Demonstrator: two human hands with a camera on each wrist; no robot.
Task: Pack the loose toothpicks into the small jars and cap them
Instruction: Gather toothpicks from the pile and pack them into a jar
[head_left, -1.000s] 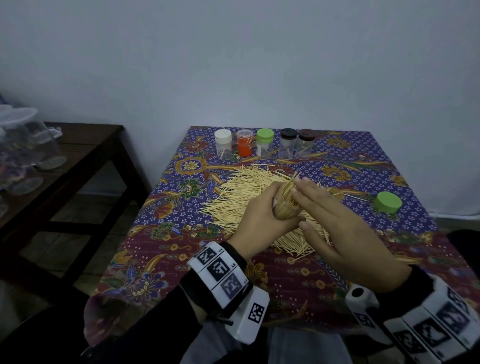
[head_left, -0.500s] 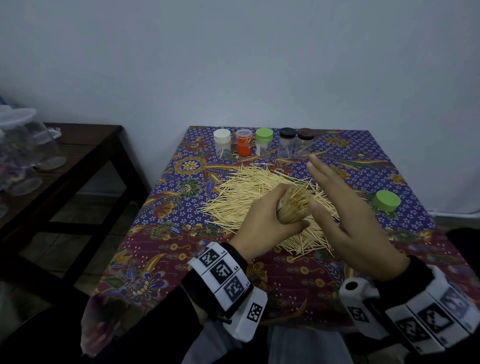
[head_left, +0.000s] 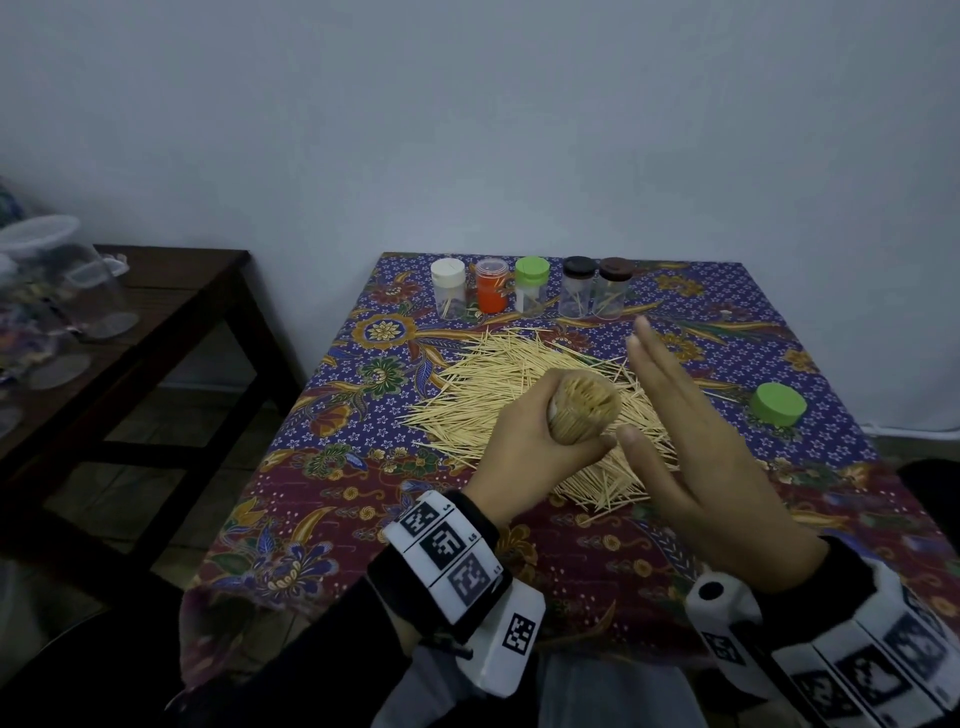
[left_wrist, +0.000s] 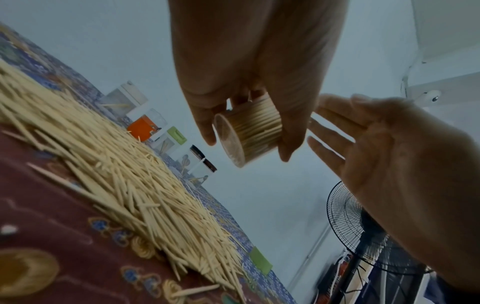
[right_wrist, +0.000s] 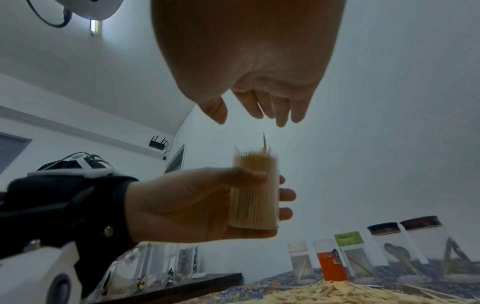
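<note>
My left hand (head_left: 524, 447) grips a small clear jar (head_left: 584, 408) packed full of toothpicks and holds it upright above the pile. The jar (right_wrist: 255, 192) has no cap, and one toothpick tip sticks up above the others. My right hand (head_left: 691, 441) hovers flat beside and above the jar with straight fingers (left_wrist: 335, 121), holding nothing. A big pile of loose toothpicks (head_left: 498, 379) lies on the patterned tablecloth (head_left: 332, 525) under both hands. A loose green cap (head_left: 777, 405) sits to the right of the pile.
Several capped jars stand in a row at the far edge: white-capped (head_left: 448, 287), orange (head_left: 491, 285), green-capped (head_left: 531, 286), and two dark-capped (head_left: 577, 286) (head_left: 614, 286). A dark wooden side table (head_left: 156, 306) with clear containers stands to the left. A standing fan (left_wrist: 363, 232) is at the right.
My right hand lifted off the top of the jar and drew back to the right, opening flat. My left hand kept hold of the jar and tilted it more upright.
</note>
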